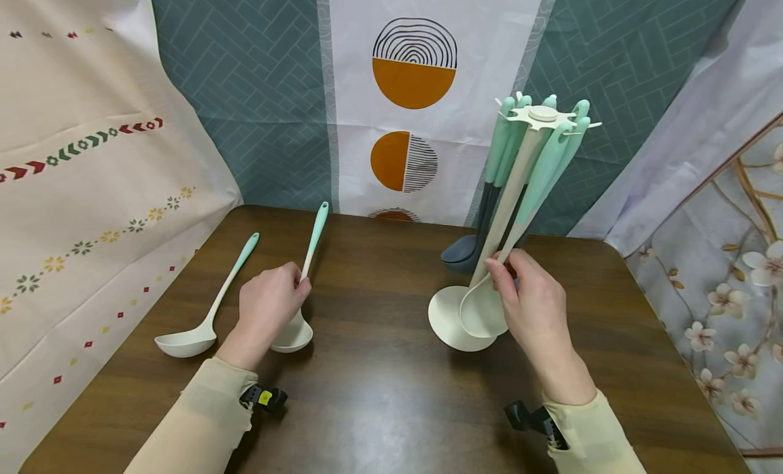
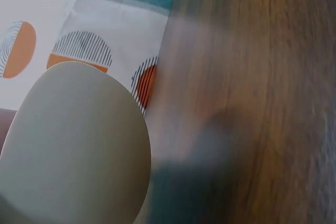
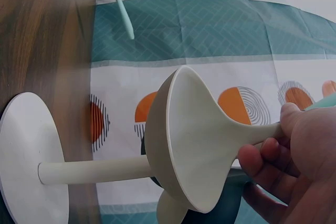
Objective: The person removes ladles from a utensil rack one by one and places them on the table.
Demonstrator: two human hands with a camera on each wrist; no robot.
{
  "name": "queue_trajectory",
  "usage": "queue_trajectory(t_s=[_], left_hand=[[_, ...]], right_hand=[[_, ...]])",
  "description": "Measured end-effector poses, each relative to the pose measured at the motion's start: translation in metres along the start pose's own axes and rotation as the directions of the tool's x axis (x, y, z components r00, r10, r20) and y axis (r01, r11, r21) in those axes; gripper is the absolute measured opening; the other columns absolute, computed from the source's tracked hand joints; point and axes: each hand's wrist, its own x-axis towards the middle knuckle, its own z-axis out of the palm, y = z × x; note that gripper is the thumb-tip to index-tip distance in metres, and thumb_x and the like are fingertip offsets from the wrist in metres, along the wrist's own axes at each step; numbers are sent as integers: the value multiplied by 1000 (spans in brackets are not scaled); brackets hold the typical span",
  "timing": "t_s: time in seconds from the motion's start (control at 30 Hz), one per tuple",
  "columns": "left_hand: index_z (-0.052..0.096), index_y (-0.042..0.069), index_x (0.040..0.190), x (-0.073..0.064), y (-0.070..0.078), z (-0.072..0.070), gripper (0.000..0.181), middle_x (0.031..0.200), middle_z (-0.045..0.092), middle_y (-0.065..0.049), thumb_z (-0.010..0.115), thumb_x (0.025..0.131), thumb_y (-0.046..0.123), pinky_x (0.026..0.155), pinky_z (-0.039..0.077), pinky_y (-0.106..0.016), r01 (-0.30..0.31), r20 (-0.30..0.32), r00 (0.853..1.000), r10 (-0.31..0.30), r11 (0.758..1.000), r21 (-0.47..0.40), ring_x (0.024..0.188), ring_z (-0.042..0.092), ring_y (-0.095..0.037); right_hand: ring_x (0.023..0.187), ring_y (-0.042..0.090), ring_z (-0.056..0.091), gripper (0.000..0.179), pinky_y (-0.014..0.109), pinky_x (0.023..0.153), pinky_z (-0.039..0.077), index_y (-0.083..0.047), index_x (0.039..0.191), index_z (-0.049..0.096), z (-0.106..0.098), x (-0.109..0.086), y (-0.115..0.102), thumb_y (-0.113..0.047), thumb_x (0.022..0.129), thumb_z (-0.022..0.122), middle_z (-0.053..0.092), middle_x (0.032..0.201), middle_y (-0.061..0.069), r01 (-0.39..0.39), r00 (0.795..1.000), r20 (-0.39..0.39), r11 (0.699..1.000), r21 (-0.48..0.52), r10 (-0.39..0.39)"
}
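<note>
"White stems are sitting in both hands on my feed. What are you seeing at the left hand (image 1: 270,307)?"

"I'm seeing its thumb and fingers closing narrowly on the stem of a mint-handled serving spoon (image 1: 295,334). The handle is pointing toward the back of the wooden table (image 1: 379,392), and the bowl is showing just below the hand, near the tabletop."

"And the right hand (image 1: 533,294)? I'm watching its wrist view, and the fingers are looking tight."

"They're pinching the neck of a white ladle (image 1: 482,312). Its bowl is hanging in front of the white utensil stand (image 1: 449,321), above the round base, and its mint handle is running up to the hooked top. I can't tell whether that handle is resting on a hook; the neighbouring handles are crowding it."

"What else is the stand carrying?"

"Several more mint handles are hanging around its post, some leading down to dark grey stems. I'm spotting a dark grey ladle (image 1: 459,253) showing to the left of the post."

"Anything lying loose?"

"Yes, a second white ladle (image 1: 191,341) is lying on the table, left of the left hand. Behind everything, a geometric-print cloth (image 1: 355,86) is hanging."
</note>
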Motion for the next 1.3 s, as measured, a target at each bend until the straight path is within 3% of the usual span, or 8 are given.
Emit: queue_trajectory(t_s=[0.4, 0.87, 1.3], left_hand=[[70, 12, 89, -2, -20, -8, 19, 72, 64, -5, 68, 102, 26, 54, 45, -45, 64, 140, 988, -72, 996, 56, 64, 59, -28], [72, 11, 90, 1, -34, -12, 17, 80, 69, -8, 67, 100, 25, 60, 49, -50, 82, 207, 974, -96, 994, 74, 70, 63, -30], [73, 8, 90, 5, -41, -14, 19, 81, 69, -9, 68, 101, 24, 61, 47, -46, 111, 284, 951, -125, 992, 64, 71, 61, -30]], right_hand=[[67, 20, 57, 18, 41, 60, 42, -8, 93, 68, 0, 1, 1, -16, 101, 81, 64, 80, 4, -1, 1000, 0, 1000, -1, 1], [67, 21, 57, 18, 41, 60, 42, -8, 93, 67, 0, 1, 2, -16, 101, 82, 64, 81, 4, -3, 1000, 13, 1000, 2, 3], [68, 21, 57, 18, 40, 61, 43, -8, 94, 68, 1, 1, 1, -18, 102, 80, 64, 81, 5, -23, 999, 22, 1000, 3, 23]])
